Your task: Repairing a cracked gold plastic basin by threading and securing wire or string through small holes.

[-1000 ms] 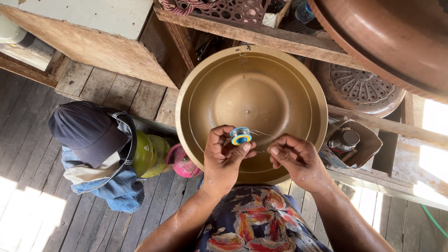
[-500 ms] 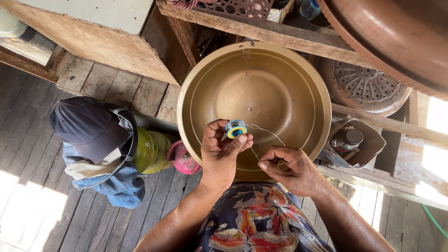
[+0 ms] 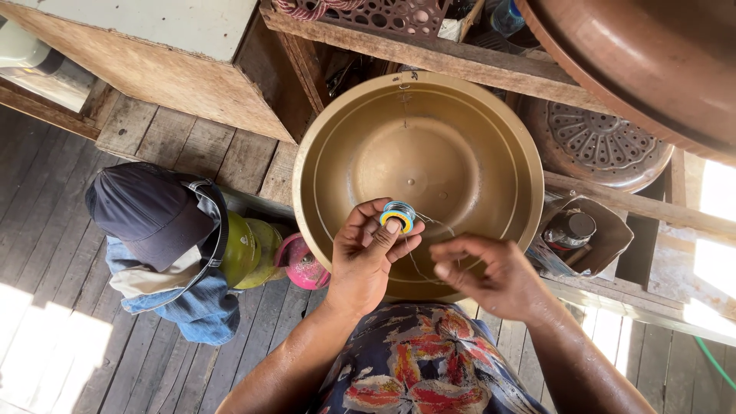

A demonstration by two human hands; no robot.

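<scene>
My left hand grips a small spool with a blue and yellow rim, wound with thin silvery wire, between thumb and fingers. A strand of the wire loops from the spool down toward my right hand, which pinches it with fingers closed; that hand is blurred. Both hands hover over the near rim of a large brass-coloured round basin that leans against a wooden shelf. My lap in a flowered cloth lies below.
A dark cap lies on folded denim at left, beside a green gas canister and a pink one. A perforated metal tray, a copper-coloured pan and a paper-wrapped jar stand at right. Wooden plank floor surrounds.
My right hand moved down and back along the wire, then shifted slightly right with its fingers stretched out. The spool in my left hand dipped and rose a little.
</scene>
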